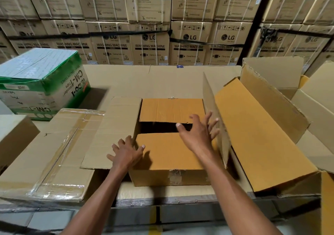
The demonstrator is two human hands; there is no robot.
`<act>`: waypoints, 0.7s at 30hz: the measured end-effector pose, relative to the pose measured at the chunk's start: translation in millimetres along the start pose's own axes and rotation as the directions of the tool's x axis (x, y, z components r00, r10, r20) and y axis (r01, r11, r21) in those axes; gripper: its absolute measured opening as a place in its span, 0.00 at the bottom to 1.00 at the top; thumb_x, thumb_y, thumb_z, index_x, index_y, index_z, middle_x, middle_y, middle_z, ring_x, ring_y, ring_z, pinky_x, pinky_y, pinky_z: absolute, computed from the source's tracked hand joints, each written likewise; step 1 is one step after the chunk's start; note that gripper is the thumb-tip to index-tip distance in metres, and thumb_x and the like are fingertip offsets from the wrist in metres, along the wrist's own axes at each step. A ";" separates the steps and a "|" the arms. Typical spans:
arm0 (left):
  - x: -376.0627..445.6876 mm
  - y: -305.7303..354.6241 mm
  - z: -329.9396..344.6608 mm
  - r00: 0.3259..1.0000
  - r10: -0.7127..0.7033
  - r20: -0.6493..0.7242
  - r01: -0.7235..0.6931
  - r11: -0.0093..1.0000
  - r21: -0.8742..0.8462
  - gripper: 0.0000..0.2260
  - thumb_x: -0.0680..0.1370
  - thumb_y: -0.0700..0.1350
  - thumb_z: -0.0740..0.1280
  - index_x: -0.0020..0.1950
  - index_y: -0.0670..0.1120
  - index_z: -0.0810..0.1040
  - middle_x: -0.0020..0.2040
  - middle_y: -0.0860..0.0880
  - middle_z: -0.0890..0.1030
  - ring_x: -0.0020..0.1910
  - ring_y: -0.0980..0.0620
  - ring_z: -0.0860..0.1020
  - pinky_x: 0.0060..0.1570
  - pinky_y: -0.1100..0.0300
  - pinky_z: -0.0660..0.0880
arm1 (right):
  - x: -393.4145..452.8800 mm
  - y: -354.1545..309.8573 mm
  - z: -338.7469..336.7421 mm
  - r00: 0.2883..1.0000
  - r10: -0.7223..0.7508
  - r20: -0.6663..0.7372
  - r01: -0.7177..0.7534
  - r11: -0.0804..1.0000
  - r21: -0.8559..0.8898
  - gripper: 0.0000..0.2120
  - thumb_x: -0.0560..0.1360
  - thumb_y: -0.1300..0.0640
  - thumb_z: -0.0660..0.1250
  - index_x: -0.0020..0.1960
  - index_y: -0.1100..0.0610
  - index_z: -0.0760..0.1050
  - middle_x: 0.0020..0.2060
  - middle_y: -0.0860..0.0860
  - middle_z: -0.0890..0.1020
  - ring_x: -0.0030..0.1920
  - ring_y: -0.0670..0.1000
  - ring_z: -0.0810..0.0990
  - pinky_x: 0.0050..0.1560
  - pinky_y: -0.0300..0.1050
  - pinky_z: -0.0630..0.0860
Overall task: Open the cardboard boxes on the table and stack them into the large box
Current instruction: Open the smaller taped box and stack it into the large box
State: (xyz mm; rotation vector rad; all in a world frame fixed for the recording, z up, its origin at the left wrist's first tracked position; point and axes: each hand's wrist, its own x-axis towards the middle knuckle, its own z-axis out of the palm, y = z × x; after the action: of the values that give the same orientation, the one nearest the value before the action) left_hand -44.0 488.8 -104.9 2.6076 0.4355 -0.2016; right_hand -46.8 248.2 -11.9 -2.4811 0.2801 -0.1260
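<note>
Centrally, both spread: left hand on the box's flattened flap, right hand against its upright flap.

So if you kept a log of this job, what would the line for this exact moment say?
stage: opening middle box | left hand: open, on left flap | right hand: open, at upright right flap | inner flaps: partly closed
</note>
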 end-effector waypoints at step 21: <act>47.0 80.0 12.6 0.917 0.364 0.165 -0.380 0.921 0.079 0.23 0.83 0.61 0.53 0.72 0.51 0.72 0.67 0.44 0.76 0.68 0.44 0.73 0.73 0.36 0.56 | 8.0 153.6 -34.8 0.967 0.250 -0.049 -0.253 0.965 -0.071 0.23 0.79 0.39 0.62 0.69 0.49 0.70 0.70 0.48 0.72 0.74 0.56 0.62 0.71 0.59 0.60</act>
State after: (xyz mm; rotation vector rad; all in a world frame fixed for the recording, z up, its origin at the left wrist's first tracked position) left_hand 26.5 428.7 -90.9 2.6984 -0.1330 -0.2916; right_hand -70.6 106.5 -76.8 -2.4956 0.6250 -0.0592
